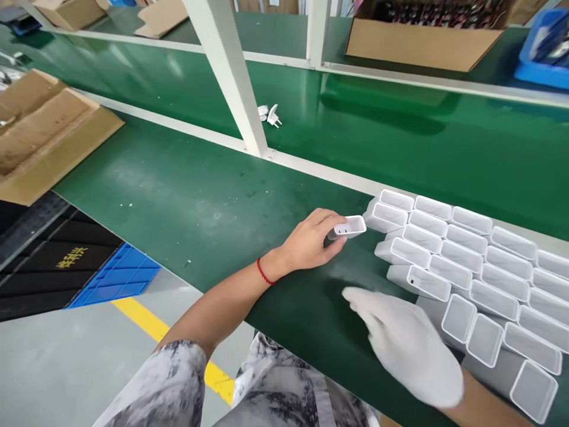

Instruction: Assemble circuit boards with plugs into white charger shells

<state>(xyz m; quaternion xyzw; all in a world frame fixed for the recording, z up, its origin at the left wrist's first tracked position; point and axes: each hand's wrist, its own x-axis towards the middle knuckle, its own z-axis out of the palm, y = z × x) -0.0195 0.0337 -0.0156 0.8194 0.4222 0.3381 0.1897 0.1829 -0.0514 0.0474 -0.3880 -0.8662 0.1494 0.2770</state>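
Between rail and bench edge, white casing in left hand, room leftward.

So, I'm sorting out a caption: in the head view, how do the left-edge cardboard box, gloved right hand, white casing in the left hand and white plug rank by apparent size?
1. The cardboard box
2. The gloved right hand
3. The white casing, in the left hand
4. The white plug

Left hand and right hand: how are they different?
The left hand is bare, but the right hand wears a white glove. The left hand grips a white plastic housing; nothing shows in the right hand. The left wrist has a red bracelet; the right wrist shows none. Both hands are over the green table.
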